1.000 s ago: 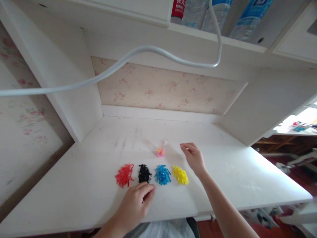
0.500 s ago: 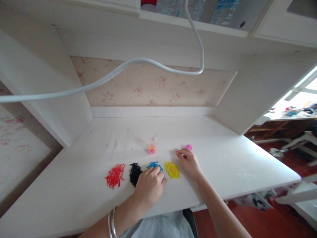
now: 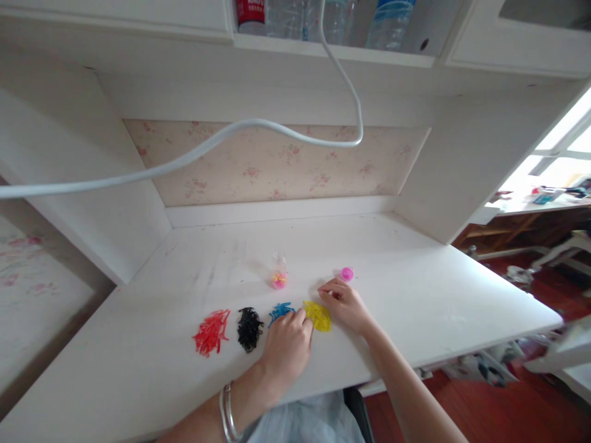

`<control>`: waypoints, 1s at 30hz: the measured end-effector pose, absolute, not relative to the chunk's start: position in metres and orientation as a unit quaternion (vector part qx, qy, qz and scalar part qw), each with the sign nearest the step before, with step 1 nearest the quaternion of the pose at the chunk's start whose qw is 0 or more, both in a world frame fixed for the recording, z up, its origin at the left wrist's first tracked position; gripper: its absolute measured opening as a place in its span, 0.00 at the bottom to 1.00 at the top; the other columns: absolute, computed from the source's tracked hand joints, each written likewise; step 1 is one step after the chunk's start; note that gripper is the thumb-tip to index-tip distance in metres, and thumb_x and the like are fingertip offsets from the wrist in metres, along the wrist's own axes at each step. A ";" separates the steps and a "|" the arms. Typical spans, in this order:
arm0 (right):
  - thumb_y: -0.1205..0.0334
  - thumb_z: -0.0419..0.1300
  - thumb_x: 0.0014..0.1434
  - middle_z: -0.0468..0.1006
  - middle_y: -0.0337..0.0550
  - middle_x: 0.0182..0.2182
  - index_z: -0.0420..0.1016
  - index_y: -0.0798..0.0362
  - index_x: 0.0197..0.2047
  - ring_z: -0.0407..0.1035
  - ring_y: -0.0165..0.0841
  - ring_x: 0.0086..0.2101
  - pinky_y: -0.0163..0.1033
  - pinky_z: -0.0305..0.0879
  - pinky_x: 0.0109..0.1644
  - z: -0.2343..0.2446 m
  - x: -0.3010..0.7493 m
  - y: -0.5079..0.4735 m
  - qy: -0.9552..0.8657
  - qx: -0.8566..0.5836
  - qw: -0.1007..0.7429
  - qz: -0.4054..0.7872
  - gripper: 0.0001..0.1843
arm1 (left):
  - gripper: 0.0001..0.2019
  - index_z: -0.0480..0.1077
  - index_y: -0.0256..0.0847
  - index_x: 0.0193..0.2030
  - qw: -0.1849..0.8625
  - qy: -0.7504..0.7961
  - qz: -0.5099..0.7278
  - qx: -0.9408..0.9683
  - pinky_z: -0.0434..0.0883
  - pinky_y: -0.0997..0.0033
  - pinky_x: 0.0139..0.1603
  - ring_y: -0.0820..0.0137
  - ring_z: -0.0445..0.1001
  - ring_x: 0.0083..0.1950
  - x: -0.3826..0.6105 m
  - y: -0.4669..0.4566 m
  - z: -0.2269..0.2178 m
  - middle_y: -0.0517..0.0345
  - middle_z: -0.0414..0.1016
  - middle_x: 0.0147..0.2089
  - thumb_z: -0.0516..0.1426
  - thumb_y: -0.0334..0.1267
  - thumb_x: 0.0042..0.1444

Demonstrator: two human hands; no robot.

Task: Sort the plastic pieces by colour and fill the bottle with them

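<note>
Four small heaps of plastic bits lie in a row on the white desk (image 3: 443, 295): red (image 3: 211, 332), black (image 3: 249, 328), blue (image 3: 278, 310) and yellow (image 3: 318, 315). My left hand (image 3: 289, 348) rests on the blue heap, fingers curled down, covering most of it; what the fingers hold is hidden. My right hand (image 3: 344, 303) touches the right edge of the yellow heap, fingertips pinched together. A small clear bottle (image 3: 279, 271) with pink and yellow bits inside stands behind the row. Its pink cap (image 3: 346, 274) lies just beyond my right hand.
A white cable (image 3: 221, 138) hangs across the view above the desk. A shelf overhead carries water bottles (image 3: 383, 18) and a red can (image 3: 247, 13). Side panels wall in the desk left and right. Another table (image 3: 540, 203) stands far right.
My left hand moved from in front of the black heap onto the blue heap. My right hand came down to the yellow heap, and the pink cap now shows on the desk.
</note>
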State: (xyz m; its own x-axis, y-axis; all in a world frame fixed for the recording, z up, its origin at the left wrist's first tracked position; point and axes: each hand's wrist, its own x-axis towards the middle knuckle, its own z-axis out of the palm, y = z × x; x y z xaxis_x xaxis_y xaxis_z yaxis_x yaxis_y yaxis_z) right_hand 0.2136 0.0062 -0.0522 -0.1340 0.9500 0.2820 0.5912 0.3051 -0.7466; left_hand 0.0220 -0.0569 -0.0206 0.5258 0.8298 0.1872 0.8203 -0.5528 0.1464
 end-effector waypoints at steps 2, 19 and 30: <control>0.57 0.55 0.58 0.74 0.43 0.36 0.79 0.50 0.37 0.67 0.30 0.33 0.35 0.62 0.36 -0.050 0.213 0.004 -0.723 -0.536 0.354 0.255 0.12 | 0.10 0.69 0.41 0.35 0.019 0.482 0.125 0.867 0.68 0.67 0.37 0.66 0.71 0.39 0.022 -0.057 -0.020 0.57 0.71 0.38 0.47 0.29 0.61; 0.56 0.56 0.57 0.72 0.43 0.39 0.80 0.50 0.37 0.67 0.30 0.33 0.34 0.64 0.37 -0.041 0.213 -0.003 -0.738 -0.495 0.338 0.310 0.12 | 0.12 0.68 0.42 0.38 0.047 0.517 0.113 0.847 0.66 0.71 0.34 0.68 0.73 0.37 0.018 -0.045 -0.001 0.55 0.70 0.38 0.44 0.34 0.64; 0.57 0.57 0.57 0.72 0.43 0.38 0.80 0.52 0.38 0.68 0.29 0.34 0.34 0.63 0.37 -0.046 0.213 0.000 -0.727 -0.495 0.360 0.311 0.12 | 0.10 0.69 0.42 0.35 0.083 0.424 0.123 0.893 0.68 0.70 0.39 0.69 0.71 0.40 0.019 -0.061 0.005 0.57 0.70 0.38 0.48 0.37 0.63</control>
State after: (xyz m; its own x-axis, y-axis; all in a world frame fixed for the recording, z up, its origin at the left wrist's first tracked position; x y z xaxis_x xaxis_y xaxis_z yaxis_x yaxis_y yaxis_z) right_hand 0.2134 0.0005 -0.0459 -0.2509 0.9439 0.2147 0.4966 0.3159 -0.8084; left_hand 0.0186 -0.0608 0.0050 0.6096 0.7786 0.1487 0.7381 -0.6260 0.2518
